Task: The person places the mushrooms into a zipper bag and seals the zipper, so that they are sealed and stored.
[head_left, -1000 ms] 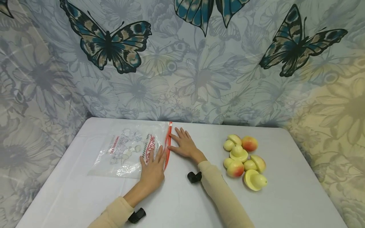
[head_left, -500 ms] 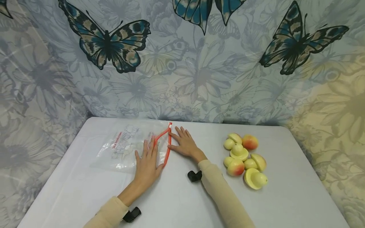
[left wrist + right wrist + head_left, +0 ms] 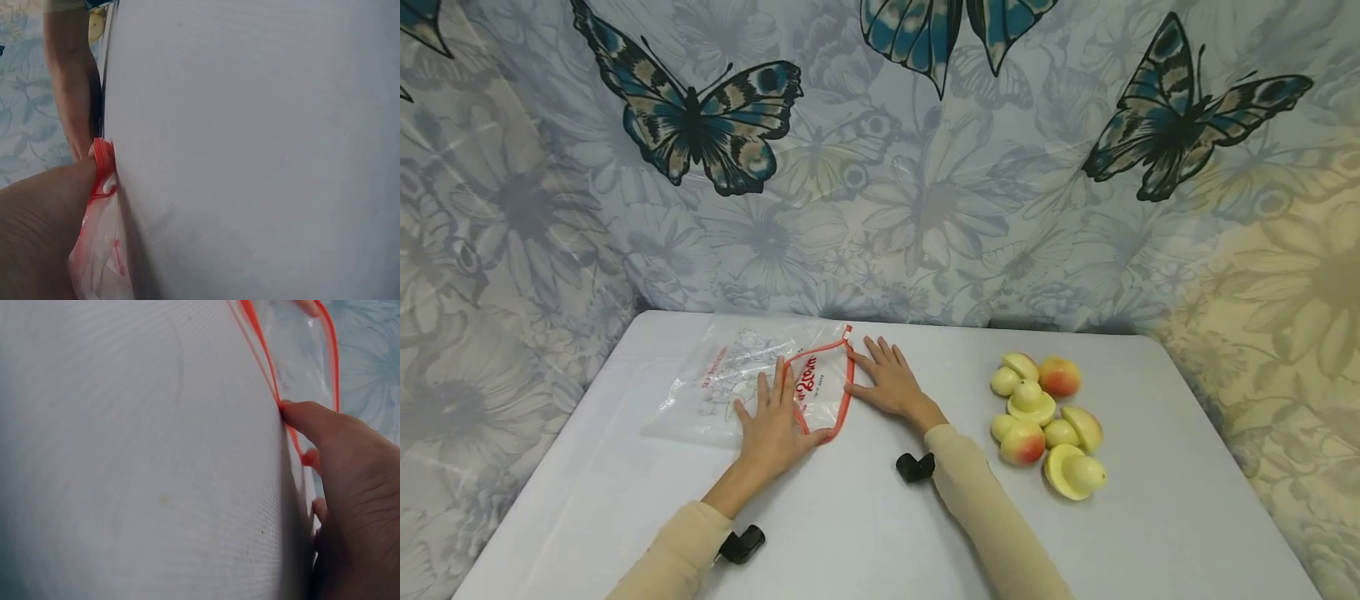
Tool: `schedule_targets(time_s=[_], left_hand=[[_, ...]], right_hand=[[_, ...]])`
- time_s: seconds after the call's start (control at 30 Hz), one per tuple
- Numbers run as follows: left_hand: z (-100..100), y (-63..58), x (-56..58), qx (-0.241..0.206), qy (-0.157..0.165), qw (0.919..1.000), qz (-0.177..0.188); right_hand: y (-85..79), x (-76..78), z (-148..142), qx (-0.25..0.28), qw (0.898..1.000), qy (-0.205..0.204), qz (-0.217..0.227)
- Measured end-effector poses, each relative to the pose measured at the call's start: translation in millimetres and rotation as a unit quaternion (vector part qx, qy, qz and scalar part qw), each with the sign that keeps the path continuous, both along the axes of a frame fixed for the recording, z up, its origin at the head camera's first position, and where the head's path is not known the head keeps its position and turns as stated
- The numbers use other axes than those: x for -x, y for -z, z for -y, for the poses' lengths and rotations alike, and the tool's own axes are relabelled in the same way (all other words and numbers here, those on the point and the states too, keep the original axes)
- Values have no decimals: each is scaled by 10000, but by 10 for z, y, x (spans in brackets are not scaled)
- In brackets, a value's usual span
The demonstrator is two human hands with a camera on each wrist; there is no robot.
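Note:
A clear plastic zip bag (image 3: 715, 408) with red edging lies flat on the white table. Its mouth gapes toward the right, the upper red edge folded back and red lettering visible inside. My left hand (image 3: 771, 437) rests on the upper layer with fingers straight and spread, the thumb along the near corner of the mouth. My right hand (image 3: 891, 383) lies palm down at the lower red edge; its thumb and index fingertips press that edge, as the thumb (image 3: 306, 415) shows in the right wrist view. The left wrist view shows the red edge beside my left thumb (image 3: 69, 178).
Right of my right forearm sits a cluster of toy fruit pieces (image 3: 1030, 404), yellow inside with red-yellow skins, several of them halves with round pits. The white table (image 3: 865, 533) ends at a patterned butterfly wall cloth (image 3: 925, 208).
My left hand has slid left, drawing the bag's upper red edge back from the lower one, so the mouth has widened. My right hand has stayed at the lower edge.

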State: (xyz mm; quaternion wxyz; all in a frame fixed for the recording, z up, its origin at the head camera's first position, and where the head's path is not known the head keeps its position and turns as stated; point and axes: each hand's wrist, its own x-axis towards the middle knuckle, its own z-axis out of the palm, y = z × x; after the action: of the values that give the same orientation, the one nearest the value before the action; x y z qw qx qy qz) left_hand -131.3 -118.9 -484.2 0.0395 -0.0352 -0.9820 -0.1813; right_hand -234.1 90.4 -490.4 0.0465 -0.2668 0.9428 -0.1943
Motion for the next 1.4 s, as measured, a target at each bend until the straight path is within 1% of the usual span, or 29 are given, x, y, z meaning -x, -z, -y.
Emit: schedule_targets(time_s=[0.1, 0.27, 0.37, 0.5, 0.63, 0.73, 0.83, 0.97, 1.13, 1.23, 1.4], left_hand=[[7, 2, 1, -72, -39, 9998, 173], [4, 5, 4, -131, -65, 9997, 219], [5, 4, 12, -102, -70, 9994, 328], [2, -5, 21, -181, -54, 9992, 341], [15, -14, 3, -248, -69, 9986, 462], [26, -13, -15, -256, -100, 9979, 578], [24, -12, -12, -237, -73, 9981, 561], [15, -10, 1, -214, 4, 9989, 427], [14, -4, 0, -198, 22, 9993, 319], [17, -5, 5, -203, 30, 9991, 362], [21, -7, -2, -253, 46, 9991, 330]], right_hand=[[-16, -12, -11, 81, 10000, -33, -1], [-31, -19, -32, 195, 9997, -122, -88], [-40, -27, -52, 289, 9994, -156, -100], [-82, -55, -93, 642, 9977, -171, -132], [-165, -133, -125, 1043, 9942, -237, -76], [-259, -209, -150, 1118, 9933, -299, -36], [-394, -277, -192, 1071, 9939, -191, -165], [-597, -366, -256, 1008, 9942, -12, -365], [-830, -492, -344, 997, 9934, -118, -550], [-953, -566, -415, 1000, 9924, -176, -691], [-1100, -679, -593, 942, 9915, -147, -890]])
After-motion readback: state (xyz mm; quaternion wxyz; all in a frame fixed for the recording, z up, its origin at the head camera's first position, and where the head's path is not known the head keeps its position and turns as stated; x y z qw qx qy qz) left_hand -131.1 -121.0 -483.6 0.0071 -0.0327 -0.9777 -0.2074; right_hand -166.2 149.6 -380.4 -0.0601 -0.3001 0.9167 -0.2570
